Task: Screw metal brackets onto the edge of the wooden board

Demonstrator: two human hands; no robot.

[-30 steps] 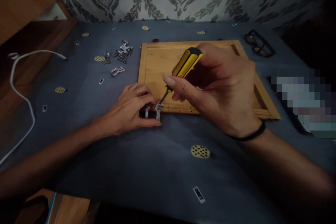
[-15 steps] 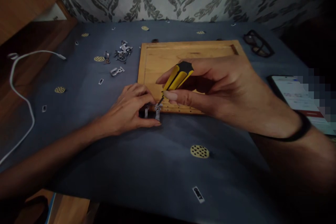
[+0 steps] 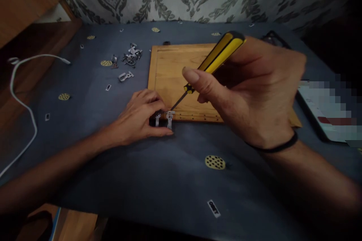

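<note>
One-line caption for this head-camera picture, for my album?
Right hand angles a yellow-and-black screwdriver onto a metal bracket that the left hand holds at the near edge of the wooden panel.

left hand [image 3: 138, 116], right hand [image 3: 254, 90] bare; forearms bare; thin black band [image 3: 273, 148] round right wrist.

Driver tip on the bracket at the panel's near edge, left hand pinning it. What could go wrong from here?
1. The screwdriver is slanted low; its tip could slip off the bracket and jab the left hand, which grips right beside it.
2. A slip could also gouge the panel.
</note>
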